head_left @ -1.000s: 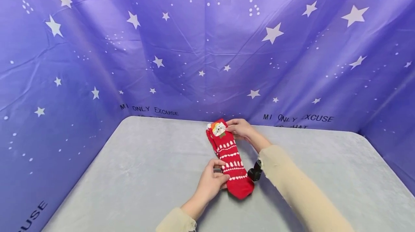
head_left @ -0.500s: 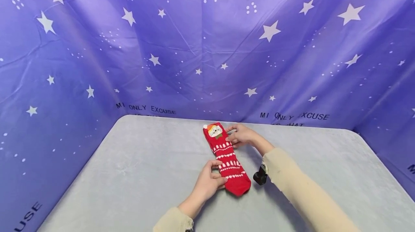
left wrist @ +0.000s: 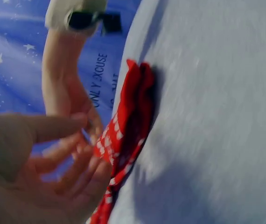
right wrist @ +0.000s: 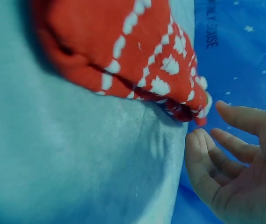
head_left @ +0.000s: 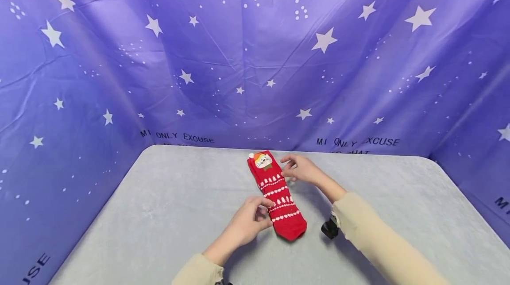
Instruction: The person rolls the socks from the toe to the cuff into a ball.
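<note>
A pair of red socks (head_left: 280, 194) with white patterns lies stacked on the grey table, toe end toward me. A white cat face with an orange hat (head_left: 263, 160) decorates the cuff end. My left hand (head_left: 247, 219) is at the socks' left edge near the toe, fingers loosely bent, thumb apart; whether a fingertip touches the fabric I cannot tell. On the other side, my right hand (head_left: 304, 170) hovers beside the cuff with relaxed fingers. In the right wrist view a gap shows between that hand (right wrist: 238, 163) and the socks (right wrist: 123, 51). The left wrist view shows the layered toe end (left wrist: 137, 93).
The grey cloth-covered table (head_left: 179, 214) extends around the socks. A purple curtain with white stars (head_left: 247, 55) hangs behind it and along both sides. A small black camera (head_left: 329, 229) is strapped under the right wrist.
Both hands have come away from the socks, the right moving right and the left moving left. The socks now lie neatly stacked, the lower one's cuff nearly hidden.
</note>
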Tool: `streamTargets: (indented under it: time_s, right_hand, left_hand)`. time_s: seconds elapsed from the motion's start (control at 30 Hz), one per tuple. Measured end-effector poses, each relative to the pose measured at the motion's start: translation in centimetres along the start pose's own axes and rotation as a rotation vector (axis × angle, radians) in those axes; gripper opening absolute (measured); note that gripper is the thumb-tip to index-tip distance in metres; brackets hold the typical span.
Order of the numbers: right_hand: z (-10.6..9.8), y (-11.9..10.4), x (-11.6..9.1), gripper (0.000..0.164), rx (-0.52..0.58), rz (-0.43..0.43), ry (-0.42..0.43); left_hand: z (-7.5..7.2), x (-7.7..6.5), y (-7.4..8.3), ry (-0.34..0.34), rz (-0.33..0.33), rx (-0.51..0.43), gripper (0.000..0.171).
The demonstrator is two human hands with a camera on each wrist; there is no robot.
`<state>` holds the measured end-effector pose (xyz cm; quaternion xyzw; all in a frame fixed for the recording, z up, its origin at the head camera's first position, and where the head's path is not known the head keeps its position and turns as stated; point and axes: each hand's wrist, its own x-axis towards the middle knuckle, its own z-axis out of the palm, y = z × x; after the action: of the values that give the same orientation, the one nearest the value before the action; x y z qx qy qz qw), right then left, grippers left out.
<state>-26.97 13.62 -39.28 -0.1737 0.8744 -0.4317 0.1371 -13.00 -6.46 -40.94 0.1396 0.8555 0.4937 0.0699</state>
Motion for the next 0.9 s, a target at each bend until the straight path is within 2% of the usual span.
streamTargets:
  time_s: [0.07,0.13,0.23,0.3,0.4,0.53,0.73,0.8,0.9]
  right_hand:
    - [-0.2,0.0,-1.4,0.039,-0.024,-0.059,0.001]
    - [-0.3,0.0,-2.9,0.032,-0.031,-0.115,-0.034]
    - [-0.2,0.1,-5.4,0.02,-0.035,-0.158,-0.128]
    - [0.0,0.3,-6.9,0.013,-0.038,-0.18,-0.198]
    - [0.2,0.6,-8.9,0.01,-0.043,-0.179,-0.284]
    - [0.5,1.2,-10.7,0.016,-0.114,-0.18,-0.314]
    - [1.1,2.1,-11.5,0.029,-0.304,-0.275,-0.247]
    - [1.4,2.2,-11.5,0.03,-0.371,-0.3,-0.216]
    - [1.9,2.3,-11.5,0.027,-0.44,-0.319,-0.161]
  left_hand:
    - [-0.3,0.0,0.4,-0.042,0.093,0.105,0.032]
    - [-0.2,0.2,0.6,-0.093,0.169,0.215,0.031]
    - [0.3,0.4,0.8,-0.18,0.256,0.376,0.032]
    - [0.6,0.6,0.8,-0.238,0.291,0.453,0.033]
    - [1.0,0.9,0.6,-0.293,0.293,0.517,0.034]
    - [1.5,1.5,0.3,-0.315,0.263,0.569,0.036]
    - [2.2,2.3,0.3,-0.284,0.237,0.664,0.032]
    - [2.5,2.6,0.3,-0.262,0.234,0.669,0.028]
    - [2.6,2.8,0.1,-0.221,0.231,0.619,0.021]
